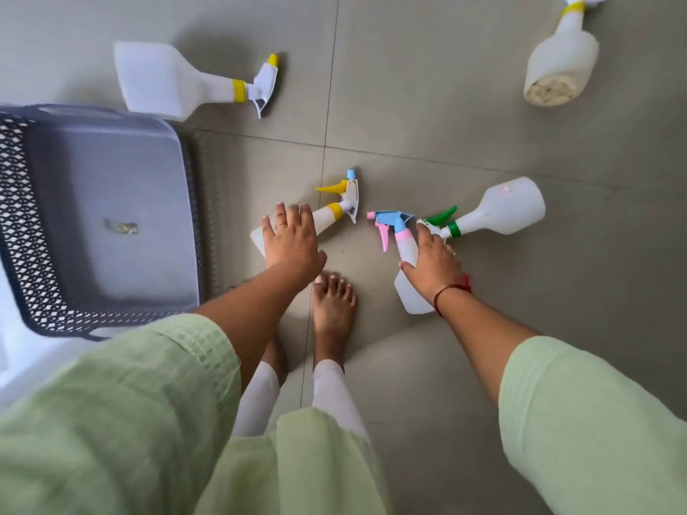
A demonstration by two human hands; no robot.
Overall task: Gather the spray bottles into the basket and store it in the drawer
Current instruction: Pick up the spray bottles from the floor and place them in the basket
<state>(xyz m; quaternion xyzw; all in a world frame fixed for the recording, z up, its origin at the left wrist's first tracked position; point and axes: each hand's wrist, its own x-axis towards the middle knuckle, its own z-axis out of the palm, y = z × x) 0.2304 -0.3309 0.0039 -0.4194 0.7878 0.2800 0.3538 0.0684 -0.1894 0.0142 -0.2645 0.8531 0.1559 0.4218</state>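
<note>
Head view: looks straight down past a pale green garment at 2 arms reaching toward a grey tiled floor (409, 105).
Left hand (292, 237): fingers straight and spread apart, over the body of the yellow-trigger spray bottle (336, 210); it grips nothing, and I cannot tell whether it touches.
Right hand (433, 262): fingers stretched forward and thumb out to the side, laid across the pink-collared spray bottle (402, 241); no wrap round the bottle shows.
Close by: the green-trigger spray bottle (502, 211) lies on its side, its head just beside the right fingertips and the pink-collared bottle's blue head.
Bare foot (334, 310): on the floor between the 2 hands.
Farther out: a large flat yellow-collared bottle (163, 81) lies just beyond the basket; a round yellow-collared bottle (561, 65) lies well apart at top right.
Basket (26, 224): dark lattice plastic, on the floor to the left, near the left hand; it holds only a small scrap or sticker.
Tally: 5 bottles on the floor, 0 in the basket.
Step in hand: probably the first pickup, 1 bottle per hand.
Next move calls for: closing each hand round its bottle's body, lifting, then carrying both left over the basket rim.
Drawer: I cannot pick one out here.
</note>
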